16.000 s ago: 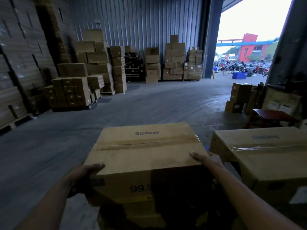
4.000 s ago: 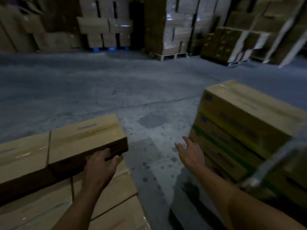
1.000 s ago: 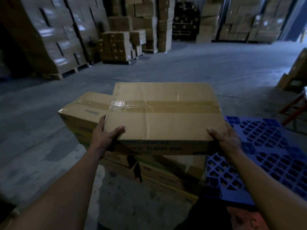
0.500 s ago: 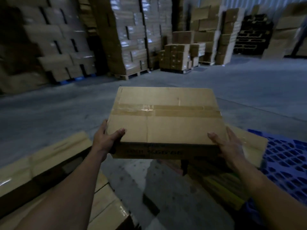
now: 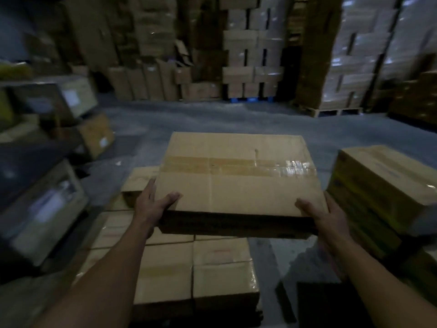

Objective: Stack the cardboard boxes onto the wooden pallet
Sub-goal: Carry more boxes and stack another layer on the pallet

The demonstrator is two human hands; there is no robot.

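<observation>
We see the box (image 5: 236, 185) as plain brown cardboard, matt and smooth, with a slight crease down its top. Across it runs a band of tape (image 5: 236, 165), a smooth plastic film, dull at the left and glossy at the right where it catches light. The lower boxes (image 5: 165, 268) are the same matt cardboard, with a faint shine along one taped edge. The side stack (image 5: 378, 185) is cardboard too, its sides printed yellow. The floor (image 5: 212, 119) looks like rough, mottled grey concrete; nearer us it takes a dull sheen. The far stacks (image 5: 354, 55) are wrapped in shiny clear film and sit on a pallet (image 5: 338, 111) of pale bare wood.
</observation>
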